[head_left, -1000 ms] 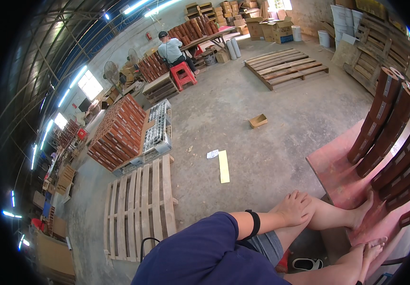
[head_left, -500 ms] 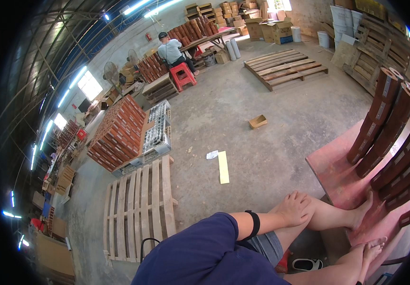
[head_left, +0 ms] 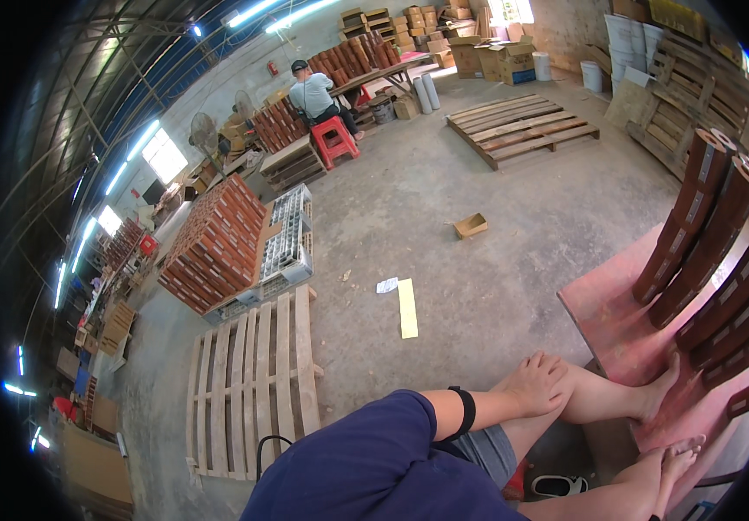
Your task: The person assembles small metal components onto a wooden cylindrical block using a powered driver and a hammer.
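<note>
Your left hand [head_left: 537,382] lies flat on your left knee [head_left: 565,395], fingers loose, its grip released and holding nothing; a black band [head_left: 464,412] circles that wrist. Your right hand is not in view, so you cannot tell its grip. Just beyond the knee, your bare feet [head_left: 661,391] rest on the edge of the pink table [head_left: 604,304], where dark red-brown posts [head_left: 696,226] lean in a row, near your toes but apart from your hand. My guess is that a careless push with a foot could tip those leaning posts, since nothing visible braces them. A sandal [head_left: 557,486] lies on the floor under your leg. Further out sit a yellow strip [head_left: 407,308], a bare pallet [head_left: 253,382] and stacked red-brown blocks [head_left: 214,247]. Far off, another person [head_left: 315,94] sits by a red stool [head_left: 336,139].
</note>
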A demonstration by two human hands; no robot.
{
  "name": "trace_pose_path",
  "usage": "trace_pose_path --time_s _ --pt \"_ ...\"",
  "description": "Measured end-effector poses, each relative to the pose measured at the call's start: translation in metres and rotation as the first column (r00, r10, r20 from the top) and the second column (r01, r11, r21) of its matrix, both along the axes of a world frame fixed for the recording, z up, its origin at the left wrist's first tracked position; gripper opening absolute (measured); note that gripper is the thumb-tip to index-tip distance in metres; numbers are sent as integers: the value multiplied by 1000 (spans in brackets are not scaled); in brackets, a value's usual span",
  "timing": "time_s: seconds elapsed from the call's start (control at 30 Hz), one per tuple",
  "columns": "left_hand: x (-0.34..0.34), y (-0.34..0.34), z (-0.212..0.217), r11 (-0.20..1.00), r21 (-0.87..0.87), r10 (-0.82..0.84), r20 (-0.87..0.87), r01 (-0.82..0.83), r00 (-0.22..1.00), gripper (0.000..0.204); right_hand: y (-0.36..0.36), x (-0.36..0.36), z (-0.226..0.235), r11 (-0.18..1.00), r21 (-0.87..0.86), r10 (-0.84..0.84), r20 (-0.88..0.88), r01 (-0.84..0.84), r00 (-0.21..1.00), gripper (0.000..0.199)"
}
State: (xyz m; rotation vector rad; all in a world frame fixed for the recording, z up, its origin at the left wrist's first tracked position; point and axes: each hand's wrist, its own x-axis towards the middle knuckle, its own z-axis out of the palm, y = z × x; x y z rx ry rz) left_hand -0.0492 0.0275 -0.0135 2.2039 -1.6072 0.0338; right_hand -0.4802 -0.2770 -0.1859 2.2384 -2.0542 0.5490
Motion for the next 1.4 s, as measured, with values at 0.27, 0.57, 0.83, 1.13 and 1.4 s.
trace_pose_path --time_s 0.27,0.57,0.83,1.13,1.4 --pt "0 -1 1 1000 6 -4 -20 4 1000 53 9 10 25 991 119 -65 76 56 995 78" --pt "1 0 0 1000 24 4 -7 -4 1000 54 11 21 24 995 97 -34 88 26 996 76" --pt "1 1 1 1000 16 13 -16 -12 1000 53 12 23 27 991 130 -33 11 32 999 77" --pt "1 0 5 999 37 4 -32 -3 999 53 13 21 19 992 67 -107 -19 108 994 77" --pt "-1 0 0 1000 12 -5 -24 5 1000 53 -3 -5 -5 998 37 -49 -21 50 999 78"
